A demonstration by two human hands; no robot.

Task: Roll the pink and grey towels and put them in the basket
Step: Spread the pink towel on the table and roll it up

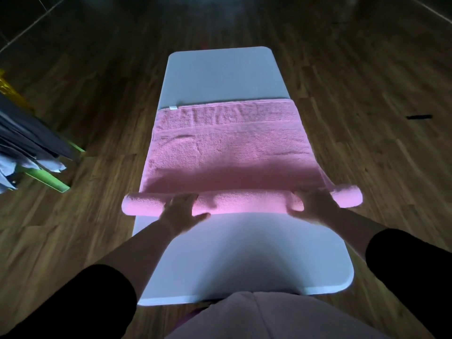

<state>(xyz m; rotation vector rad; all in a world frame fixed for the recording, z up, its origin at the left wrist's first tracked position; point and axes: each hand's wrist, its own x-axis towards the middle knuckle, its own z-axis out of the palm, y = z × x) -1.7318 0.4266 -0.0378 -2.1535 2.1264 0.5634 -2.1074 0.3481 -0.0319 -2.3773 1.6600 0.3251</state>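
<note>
Containers first: at the left edge of the frame stands a green-barred frame (46, 178) with a dark grey cloth (29, 128) and a crumpled pale blue cloth (49, 165) draped in or over it (basket or rack, I cannot tell which). Above it, a scrap of something yellow (7, 86), mostly cut off.

Centre frame, the long white table with rounded corners (220, 74) runs away from the camera, smooth and matte. Across its middle lies the pink terry towel (227, 148), nubbly loop pile with a flat woven band near its far hem and a small white tag (173, 107) at the far left corner. Its near edge is wound into a tight, even cylinder (244, 204), whose ends overhang both long sides of the table.

The left hand (182, 209) sits on that cylinder left of centre, fingers draped over the top, thumb tucked on the near side. The right hand (311, 204) grips it the same way near the right end. Both forearms are bare below black sleeves (97, 302).

All around is a dark wood-plank floor (342, 69); at middle right, a thin black object (418, 116) lies on it (too small to identify).
</note>
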